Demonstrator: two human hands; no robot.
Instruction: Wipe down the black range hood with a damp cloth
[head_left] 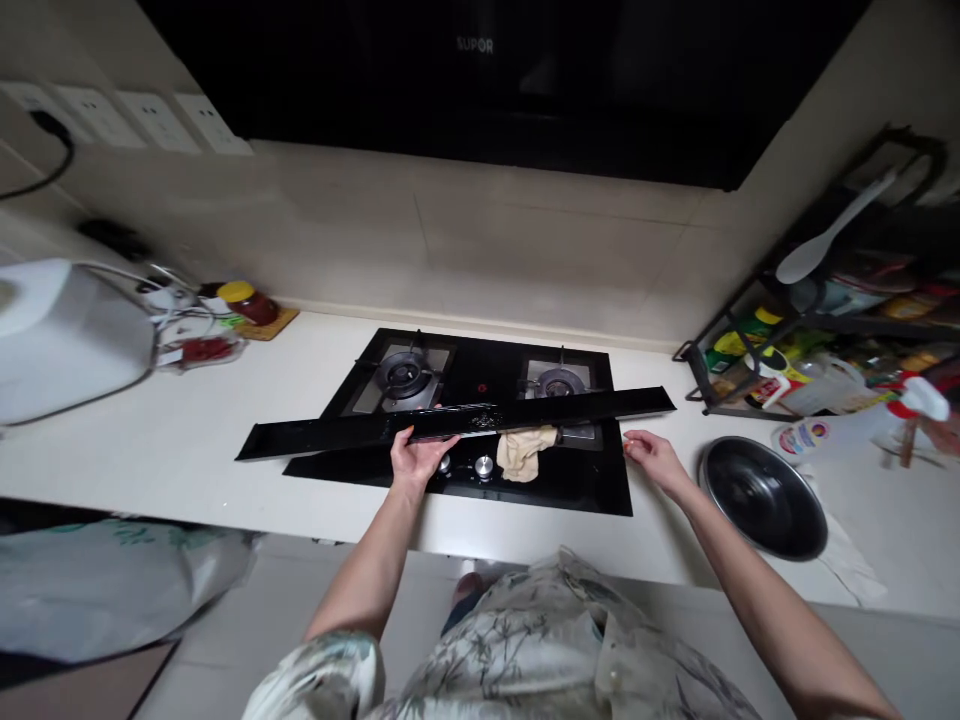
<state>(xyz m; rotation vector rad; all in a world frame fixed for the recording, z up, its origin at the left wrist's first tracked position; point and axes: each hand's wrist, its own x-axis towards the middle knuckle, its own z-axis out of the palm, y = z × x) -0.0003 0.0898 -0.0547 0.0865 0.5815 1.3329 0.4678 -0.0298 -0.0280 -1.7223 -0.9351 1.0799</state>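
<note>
We hold the long black tray (450,424) across the gas hob (480,420) with our left hand (417,457) gripping its middle, our right hand (651,455) loosely open near the cloth (525,452), so wiping looks next.

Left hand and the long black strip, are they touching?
Touching. The head view shows the left hand with its fingers curled over the edge of the black strip above the stove.
</note>
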